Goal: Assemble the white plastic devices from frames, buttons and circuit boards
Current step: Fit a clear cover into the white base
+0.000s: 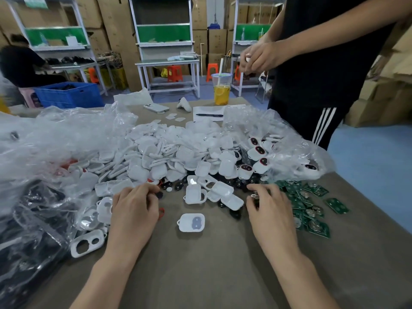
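Counter (211, 264), centre: one white frame (186, 224), lying alone. My left hand (133, 210) grip pinches a dark button (159, 195); my right hand (269, 210) grip holds a small shiny part (254, 196).

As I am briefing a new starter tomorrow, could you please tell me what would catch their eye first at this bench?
A big heap of white plastic shells fills the middle of the table, between clear plastic bags. Green circuit boards lie scattered at the right, beside the right hand, and one white frame lies alone between it and the left hand.
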The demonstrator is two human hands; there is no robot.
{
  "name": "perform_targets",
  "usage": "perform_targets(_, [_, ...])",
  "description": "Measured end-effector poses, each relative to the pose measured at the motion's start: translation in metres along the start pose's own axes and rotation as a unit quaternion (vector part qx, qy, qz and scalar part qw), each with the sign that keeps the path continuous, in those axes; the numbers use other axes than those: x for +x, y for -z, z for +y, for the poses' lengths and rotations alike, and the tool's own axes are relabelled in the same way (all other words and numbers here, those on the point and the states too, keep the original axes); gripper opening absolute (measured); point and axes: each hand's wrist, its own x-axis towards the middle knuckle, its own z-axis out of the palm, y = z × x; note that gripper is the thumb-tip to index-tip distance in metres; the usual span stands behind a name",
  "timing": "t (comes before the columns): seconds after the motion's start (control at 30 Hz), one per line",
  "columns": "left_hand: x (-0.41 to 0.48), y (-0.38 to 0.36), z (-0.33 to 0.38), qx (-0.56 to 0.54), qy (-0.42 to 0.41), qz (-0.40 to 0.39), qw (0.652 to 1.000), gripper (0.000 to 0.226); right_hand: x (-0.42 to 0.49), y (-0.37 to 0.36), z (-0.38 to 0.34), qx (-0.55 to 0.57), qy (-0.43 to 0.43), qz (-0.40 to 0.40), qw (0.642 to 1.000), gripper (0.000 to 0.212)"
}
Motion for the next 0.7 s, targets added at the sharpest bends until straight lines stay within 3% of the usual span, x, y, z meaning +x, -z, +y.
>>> perform_targets(0.23, [-0.003, 0.002, 0.001, -0.009, -0.006, 0.016, 1.000, 0.021, 0.001, 0.001, 0.001, 0.071, 0.000, -0.007, 0.997, 0.036])
perform_targets(0.4, [-0.005, 0.004, 0.005, 0.021, -0.020, 0.068, 0.997, 0.019, 0.000, 0.004, -0.001, 0.215, 0.058, 0.071, 0.972, 0.022])
perform_targets(0.53, [-0.007, 0.002, 0.017, 0.003, -0.113, 0.118, 0.987, 0.021, 0.011, 0.007, -0.020, 0.480, 0.016, 0.028, 0.877, 0.017])
perform_targets(0.63, [-0.001, -0.004, 0.037, -0.054, -0.135, 0.116, 0.982, 0.021, 0.035, 0.002, -0.043, 0.678, -0.057, -0.072, 0.730, 0.020])
perform_targets(0.67, [0.003, -0.007, 0.044, -0.077, -0.124, 0.113, 0.983, 0.022, 0.043, -0.001, -0.053, 0.712, -0.076, -0.109, 0.689, 0.019])
perform_targets(0.7, [0.008, -0.009, 0.050, -0.097, -0.112, 0.111, 0.983, 0.024, 0.050, -0.003, -0.061, 0.725, -0.081, -0.136, 0.670, 0.017])
